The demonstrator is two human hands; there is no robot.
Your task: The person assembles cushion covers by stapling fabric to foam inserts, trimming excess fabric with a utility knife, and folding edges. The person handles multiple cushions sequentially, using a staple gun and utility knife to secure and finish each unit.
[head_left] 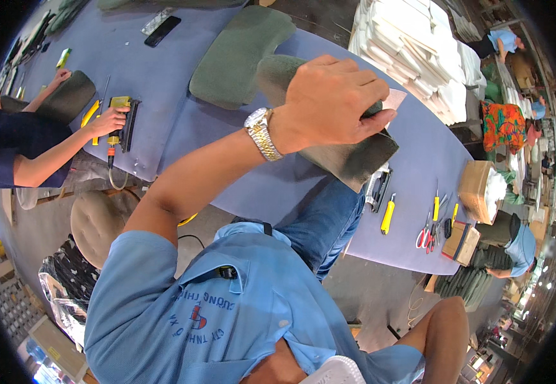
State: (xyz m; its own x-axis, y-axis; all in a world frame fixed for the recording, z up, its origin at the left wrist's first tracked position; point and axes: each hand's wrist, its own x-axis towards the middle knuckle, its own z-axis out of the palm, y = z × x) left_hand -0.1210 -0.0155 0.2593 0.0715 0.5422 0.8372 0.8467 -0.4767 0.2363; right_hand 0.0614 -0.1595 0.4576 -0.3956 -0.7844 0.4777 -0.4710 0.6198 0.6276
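Note:
My left hand, with a metal watch on its wrist, is closed round the edge of a dark grey-green fabric-covered pad. This pad is tilted over the table edge, above my knee, and part of it is hidden behind my hand. Beside it a larger grey-green pad lies flat on the blue-grey table. A staple gun rests just right of the held pad, near a yellow-handled tool. My right arm is bent at the lower right, and its hand is out of sight.
At left, a co-worker's hand grips a yellow staple gun with a hose. Red-handled scissors and several hand tools lie at the right, by a cardboard box. White foam sheets are stacked behind. A phone lies far left.

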